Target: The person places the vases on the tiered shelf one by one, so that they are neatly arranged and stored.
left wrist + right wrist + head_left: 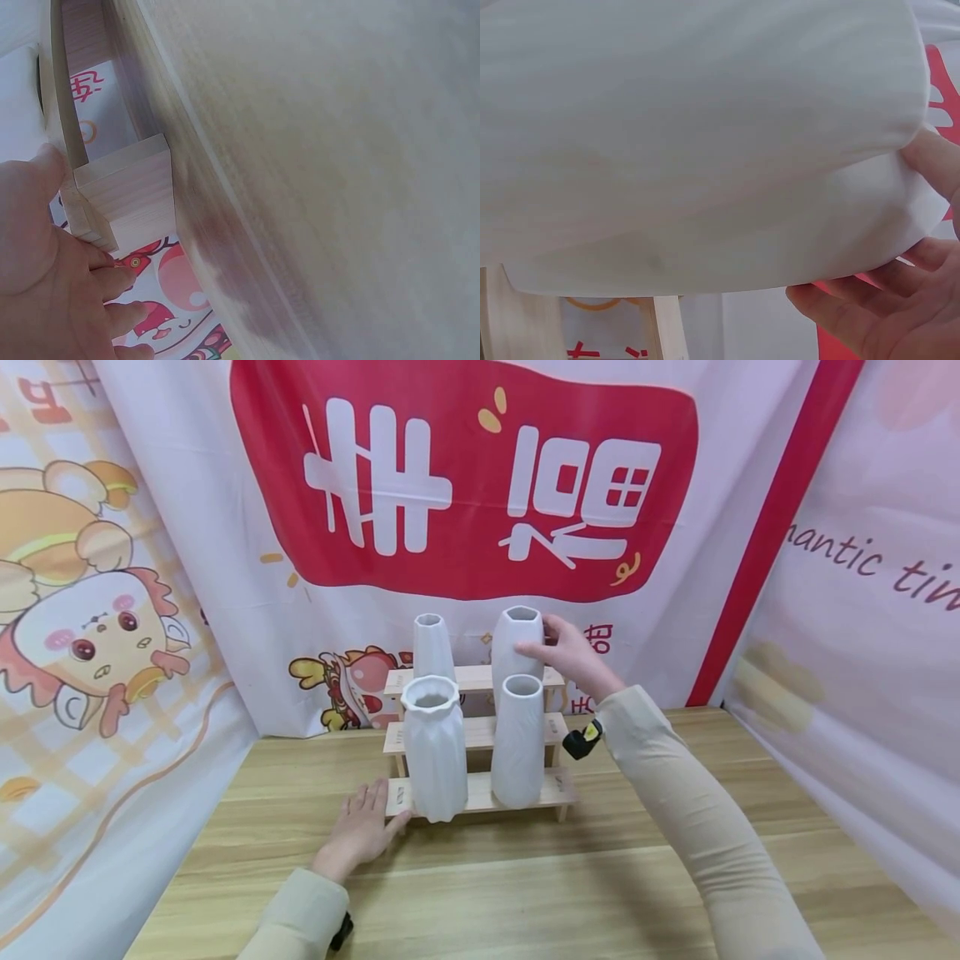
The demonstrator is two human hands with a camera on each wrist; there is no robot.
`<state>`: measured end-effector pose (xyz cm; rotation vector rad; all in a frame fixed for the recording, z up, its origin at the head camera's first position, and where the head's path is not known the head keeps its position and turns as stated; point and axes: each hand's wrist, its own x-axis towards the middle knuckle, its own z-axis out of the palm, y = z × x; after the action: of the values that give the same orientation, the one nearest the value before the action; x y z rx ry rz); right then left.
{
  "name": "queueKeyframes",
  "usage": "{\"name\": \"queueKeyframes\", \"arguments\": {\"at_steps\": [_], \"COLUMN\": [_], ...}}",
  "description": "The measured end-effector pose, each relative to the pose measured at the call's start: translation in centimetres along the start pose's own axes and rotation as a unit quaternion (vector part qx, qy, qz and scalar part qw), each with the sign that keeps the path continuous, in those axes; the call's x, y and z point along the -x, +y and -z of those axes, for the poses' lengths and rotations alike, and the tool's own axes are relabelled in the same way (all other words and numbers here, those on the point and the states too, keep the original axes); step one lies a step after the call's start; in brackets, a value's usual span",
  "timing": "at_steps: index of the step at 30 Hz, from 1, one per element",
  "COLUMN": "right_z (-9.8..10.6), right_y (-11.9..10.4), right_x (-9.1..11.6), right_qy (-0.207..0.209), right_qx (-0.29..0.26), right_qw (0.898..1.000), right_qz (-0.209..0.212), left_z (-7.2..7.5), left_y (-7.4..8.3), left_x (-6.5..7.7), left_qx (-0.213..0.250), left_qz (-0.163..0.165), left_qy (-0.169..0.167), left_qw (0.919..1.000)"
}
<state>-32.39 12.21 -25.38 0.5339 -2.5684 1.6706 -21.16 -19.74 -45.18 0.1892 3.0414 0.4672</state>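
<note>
My right hand (573,652) grips a tall white vase (510,647) with an angular rim, thumb across its front and fingers round its far side. The base of that vase is hidden behind a smooth round-mouthed white vase (519,743) on the lowest shelf. My left hand (363,827) rests at the left end of the wooden tiered stand (480,802). In the left wrist view its thumb touches the plank (64,97) and its straight fingers lie past the plank's end. Nearest to it stands a fluted white vase (437,760) with a scalloped rim.
A slim white vase (431,652) stands at the back left of the stand. The stand sits on a wood-grain table (510,893), close to a printed cloth backdrop (450,485). More cloth hangs at both sides. A black wrist device (581,741) hangs beside the stand's right end.
</note>
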Motion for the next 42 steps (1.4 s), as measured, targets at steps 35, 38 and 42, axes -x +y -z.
{"name": "queueKeyframes", "arguments": {"at_steps": [35,38,42], "right_z": [0.2,0.4,0.7], "right_y": [0.7,1.0,1.4], "right_x": [0.8,1.0,1.4], "right_qy": [0.012,0.009,0.003], "right_qx": [0.025,0.026,0.035], "right_qw": [1.000,1.000,0.999], "right_qz": [0.015,0.010,0.010], "left_z": [0.0,0.0,0.2], "left_y": [-0.2,-0.3,-0.3], "left_x": [0.0,0.0,0.1], "left_qx": [-0.003,-0.004,0.000], "left_qz": [-0.008,-0.009,-0.008], "left_qy": [0.010,0.008,0.004], "left_qw": [0.9999,0.9999,1.0000]}}
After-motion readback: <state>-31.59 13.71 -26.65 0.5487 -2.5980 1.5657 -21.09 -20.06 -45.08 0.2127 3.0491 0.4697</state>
